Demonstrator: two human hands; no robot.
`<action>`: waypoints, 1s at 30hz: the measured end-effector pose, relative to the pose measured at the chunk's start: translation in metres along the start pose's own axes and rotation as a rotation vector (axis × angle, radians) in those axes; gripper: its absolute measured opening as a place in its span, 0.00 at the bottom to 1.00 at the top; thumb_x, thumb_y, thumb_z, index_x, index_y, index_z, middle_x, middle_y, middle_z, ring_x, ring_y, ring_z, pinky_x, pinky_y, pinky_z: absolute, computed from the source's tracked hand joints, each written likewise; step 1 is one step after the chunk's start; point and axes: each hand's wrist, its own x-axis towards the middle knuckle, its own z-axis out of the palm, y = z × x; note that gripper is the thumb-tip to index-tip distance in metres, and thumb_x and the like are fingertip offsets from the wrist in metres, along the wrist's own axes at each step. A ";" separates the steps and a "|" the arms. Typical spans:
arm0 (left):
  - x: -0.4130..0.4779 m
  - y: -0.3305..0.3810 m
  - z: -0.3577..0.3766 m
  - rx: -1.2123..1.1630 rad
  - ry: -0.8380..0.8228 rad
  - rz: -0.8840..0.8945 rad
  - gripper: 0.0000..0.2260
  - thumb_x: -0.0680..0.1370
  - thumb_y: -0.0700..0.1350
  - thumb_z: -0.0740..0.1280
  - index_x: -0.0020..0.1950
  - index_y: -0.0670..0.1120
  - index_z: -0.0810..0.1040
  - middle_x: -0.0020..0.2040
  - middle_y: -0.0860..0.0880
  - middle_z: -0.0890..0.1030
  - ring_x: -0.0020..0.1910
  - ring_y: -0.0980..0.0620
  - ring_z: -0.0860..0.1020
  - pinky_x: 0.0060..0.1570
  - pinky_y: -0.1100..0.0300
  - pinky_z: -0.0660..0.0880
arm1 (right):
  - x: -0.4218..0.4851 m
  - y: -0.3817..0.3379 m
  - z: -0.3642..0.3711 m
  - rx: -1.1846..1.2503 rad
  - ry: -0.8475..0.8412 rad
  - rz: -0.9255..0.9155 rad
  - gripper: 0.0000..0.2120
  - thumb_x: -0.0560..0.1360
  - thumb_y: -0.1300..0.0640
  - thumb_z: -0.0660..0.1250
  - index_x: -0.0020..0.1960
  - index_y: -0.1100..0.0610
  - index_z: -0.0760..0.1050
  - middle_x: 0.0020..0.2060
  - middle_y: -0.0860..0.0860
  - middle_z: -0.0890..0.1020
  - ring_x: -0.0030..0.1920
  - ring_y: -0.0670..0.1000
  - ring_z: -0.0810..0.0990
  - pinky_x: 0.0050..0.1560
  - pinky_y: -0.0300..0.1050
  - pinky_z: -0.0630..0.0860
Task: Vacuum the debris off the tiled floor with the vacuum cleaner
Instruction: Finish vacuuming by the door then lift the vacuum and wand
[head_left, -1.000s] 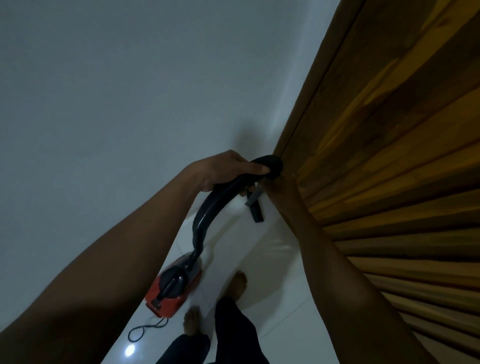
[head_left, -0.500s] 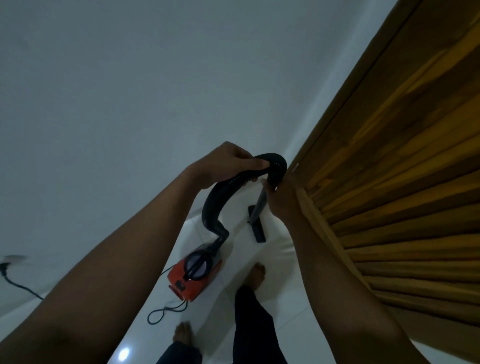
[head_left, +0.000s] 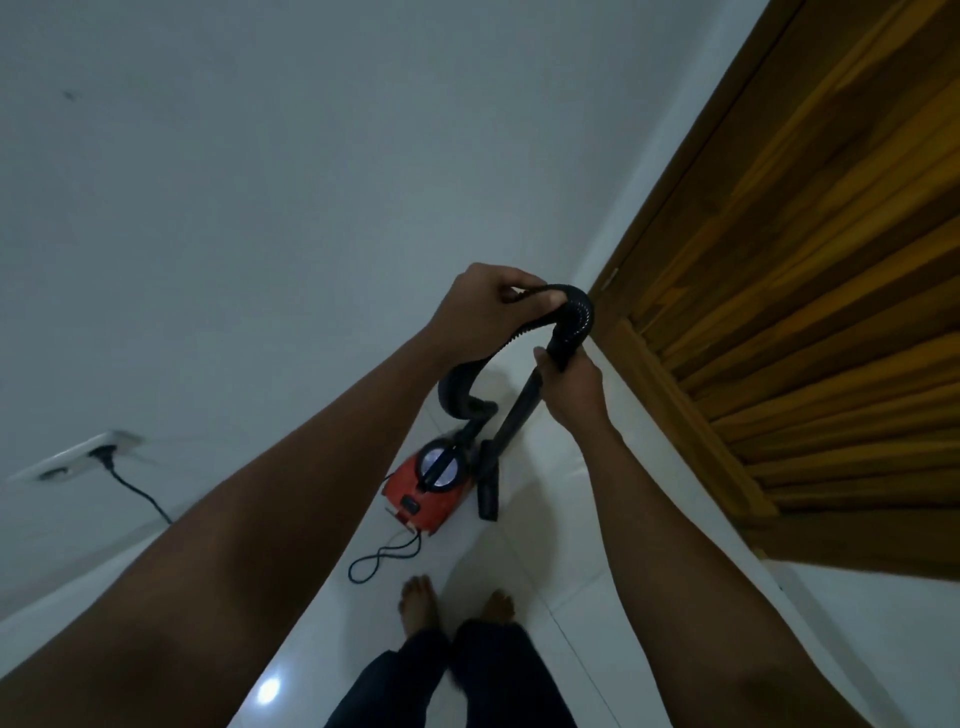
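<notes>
The left hand (head_left: 480, 306) pinches the ribbed hose (head_left: 524, 332) at its bend while the right hand (head_left: 574, 387) is wrapped around the wand (head_left: 514, 415). The red vacuum cleaner (head_left: 431, 480) sits just ahead on the glossy white tiled floor (head_left: 545, 545). The nozzle (head_left: 488, 491) should lie flat, hose unkinked, in this narrow space between the wall (head_left: 260, 182) and the wooden door (head_left: 831, 312).

**No readable text in view**

I can make out no lettering, brand, number or sign anywhere. The red vacuum cleaner (head_left: 428, 486) on the near floor shows only a dark switch-like patch, too small and dim to read; the wall socket (head_left: 78, 457) at left is blank.
</notes>
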 end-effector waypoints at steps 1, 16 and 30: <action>-0.005 0.000 0.002 0.014 -0.002 0.021 0.11 0.77 0.55 0.70 0.54 0.51 0.86 0.46 0.54 0.86 0.44 0.61 0.83 0.49 0.64 0.79 | -0.004 0.006 0.002 0.030 0.004 0.010 0.12 0.78 0.44 0.64 0.52 0.53 0.73 0.42 0.51 0.81 0.42 0.52 0.81 0.46 0.51 0.81; -0.052 -0.069 0.068 0.118 0.536 0.338 0.24 0.76 0.60 0.68 0.61 0.42 0.78 0.49 0.51 0.82 0.47 0.54 0.80 0.50 0.52 0.79 | -0.002 0.112 0.081 0.263 0.191 0.007 0.18 0.76 0.54 0.68 0.65 0.54 0.71 0.46 0.45 0.76 0.46 0.46 0.76 0.44 0.38 0.74; -0.132 -0.442 0.238 0.320 0.384 -0.236 0.36 0.71 0.65 0.70 0.73 0.49 0.69 0.70 0.47 0.74 0.69 0.45 0.70 0.67 0.43 0.68 | 0.044 0.282 0.234 0.226 0.224 -0.148 0.16 0.75 0.53 0.70 0.61 0.53 0.73 0.47 0.46 0.79 0.48 0.48 0.80 0.49 0.43 0.79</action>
